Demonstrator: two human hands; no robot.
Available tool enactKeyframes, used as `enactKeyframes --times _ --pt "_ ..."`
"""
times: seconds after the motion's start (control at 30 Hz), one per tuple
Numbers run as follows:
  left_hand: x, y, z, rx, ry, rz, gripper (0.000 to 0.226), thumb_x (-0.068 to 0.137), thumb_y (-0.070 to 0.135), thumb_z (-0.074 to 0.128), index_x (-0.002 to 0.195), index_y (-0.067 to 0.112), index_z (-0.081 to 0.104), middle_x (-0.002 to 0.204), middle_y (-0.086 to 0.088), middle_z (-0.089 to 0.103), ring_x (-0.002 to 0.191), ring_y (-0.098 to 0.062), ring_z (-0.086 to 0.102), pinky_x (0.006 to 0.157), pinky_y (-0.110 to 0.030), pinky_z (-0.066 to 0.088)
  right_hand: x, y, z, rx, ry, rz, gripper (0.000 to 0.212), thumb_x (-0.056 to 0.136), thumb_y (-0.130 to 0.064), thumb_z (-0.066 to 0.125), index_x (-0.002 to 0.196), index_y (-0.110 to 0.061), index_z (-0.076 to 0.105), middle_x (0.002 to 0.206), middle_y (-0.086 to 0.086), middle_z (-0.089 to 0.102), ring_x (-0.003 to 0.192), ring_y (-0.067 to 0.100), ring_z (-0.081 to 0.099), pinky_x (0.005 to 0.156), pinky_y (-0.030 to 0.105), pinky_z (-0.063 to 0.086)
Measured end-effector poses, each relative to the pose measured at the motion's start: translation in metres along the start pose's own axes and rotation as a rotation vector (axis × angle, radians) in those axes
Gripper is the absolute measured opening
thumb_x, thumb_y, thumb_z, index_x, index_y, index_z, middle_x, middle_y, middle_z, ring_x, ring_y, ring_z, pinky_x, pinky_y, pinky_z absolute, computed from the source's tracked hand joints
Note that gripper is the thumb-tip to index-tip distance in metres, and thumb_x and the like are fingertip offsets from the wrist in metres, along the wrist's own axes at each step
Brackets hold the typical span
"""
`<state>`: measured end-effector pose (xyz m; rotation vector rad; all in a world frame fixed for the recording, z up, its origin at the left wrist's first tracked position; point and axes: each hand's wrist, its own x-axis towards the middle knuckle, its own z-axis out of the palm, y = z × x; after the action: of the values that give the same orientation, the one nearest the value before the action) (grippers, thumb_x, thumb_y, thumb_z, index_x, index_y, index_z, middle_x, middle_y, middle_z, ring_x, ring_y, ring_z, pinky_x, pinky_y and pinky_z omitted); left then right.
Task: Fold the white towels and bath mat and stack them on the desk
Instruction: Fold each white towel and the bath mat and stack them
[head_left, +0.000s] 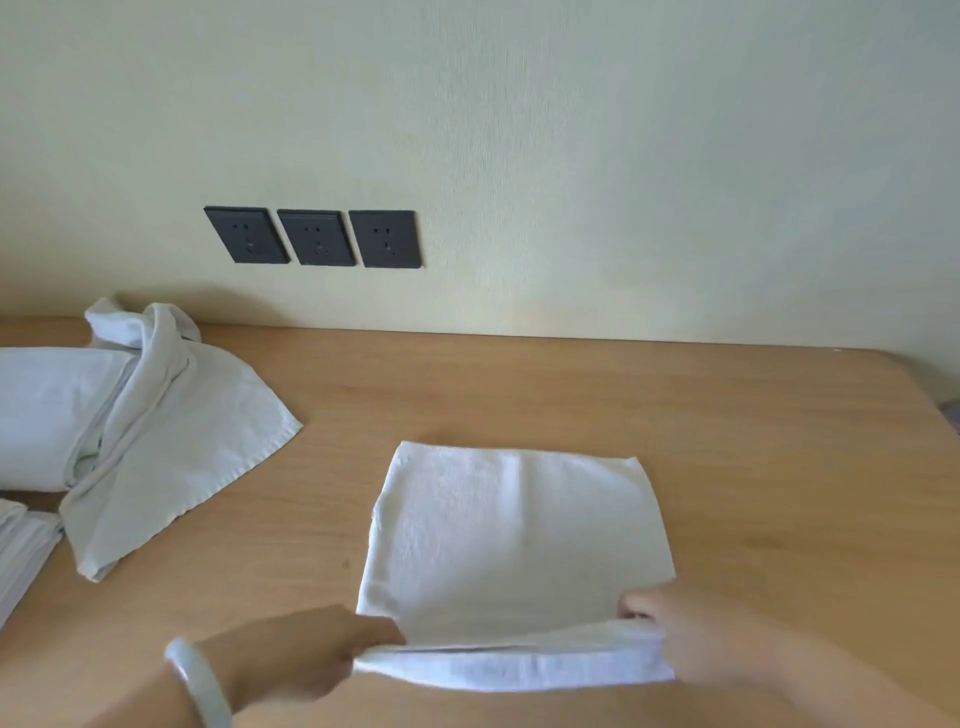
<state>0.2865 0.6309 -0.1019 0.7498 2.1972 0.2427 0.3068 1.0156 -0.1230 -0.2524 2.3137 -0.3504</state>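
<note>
On the desk (675, 415), near its front edge — a white towel (514, 535) held at both near corners.
The left hand (306, 660) and right hand (696, 639) each pinch the lifted near edge; its far edge lies flat. Bare wood stretches right and behind — a loose towel heap (156, 436) sits well apart at left.

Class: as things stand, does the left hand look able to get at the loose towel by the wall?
Probably yes: bare desk lies between the left hand and loose towel, but it must first release the towel it grips.
</note>
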Motion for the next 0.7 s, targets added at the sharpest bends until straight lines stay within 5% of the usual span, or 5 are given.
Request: enactKeyframes --times 0.07,0.13,0.27,0.53,0.7 --pt "0.001 -0.004 -0.028 -0.358 -0.130 -0.065 0.045 0.069 0.015 0.040 0.083 0.054 0.056 0.083 0.018 0.054 0.084 -0.004 0.050 0.080 -0.025 0.038 0.002 -0.001 -0.027 0.228 -0.127 -0.017 0.028 0.070 -0.018 0.042 0.089 -0.033 0.055 0.093 -0.009 0.062 0.081 0.013 0.055 0.066 0.027 0.038" --pt "0.009 -0.018 -0.043 -0.652 -0.018 -0.110 0.044 0.068 0.017 0.048 0.098 0.043 0.068 0.095 0.014 0.067 0.095 -0.007 0.061 0.088 -0.024 0.046 0.007 0.005 -0.047 0.537 -0.137 0.029 0.033 0.068 -0.029 0.054 0.099 -0.032 0.063 0.106 -0.003 0.067 0.098 0.016 0.062 0.079 0.024 0.045" --pt "0.044 -0.041 -0.034 -1.230 0.267 -0.264 0.045 0.071 0.020 0.070 0.114 0.007 0.064 0.106 -0.013 0.073 0.100 -0.030 0.069 0.091 -0.043 0.054 0.020 0.036 -0.038 1.058 -0.062 0.151 0.047 0.076 -0.023 0.079 0.120 -0.025 0.063 0.120 0.002 0.067 0.115 0.021 0.061 0.105 0.044 0.040" --pt "0.069 -0.037 -0.001 -1.024 0.601 -0.426 0.009 0.086 0.017 0.071 0.077 0.015 0.071 0.076 -0.004 0.074 0.072 -0.021 0.067 0.072 -0.036 0.050 0.020 0.020 0.004 1.021 0.492 0.255 0.008 0.089 -0.020 0.066 0.089 -0.017 0.073 0.086 0.001 0.074 0.080 0.019 0.070 0.069 0.030 0.049" --pt "0.075 -0.035 -0.030 -1.119 0.704 -0.342 0.012 0.094 0.015 0.062 0.090 0.013 0.073 0.084 -0.008 0.075 0.074 -0.020 0.069 0.068 -0.033 0.052 0.031 0.022 -0.017 1.182 0.628 0.235 0.014 0.094 -0.020 0.060 0.090 -0.012 0.070 0.081 0.008 0.073 0.076 0.024 0.068 0.064 0.035 0.048"
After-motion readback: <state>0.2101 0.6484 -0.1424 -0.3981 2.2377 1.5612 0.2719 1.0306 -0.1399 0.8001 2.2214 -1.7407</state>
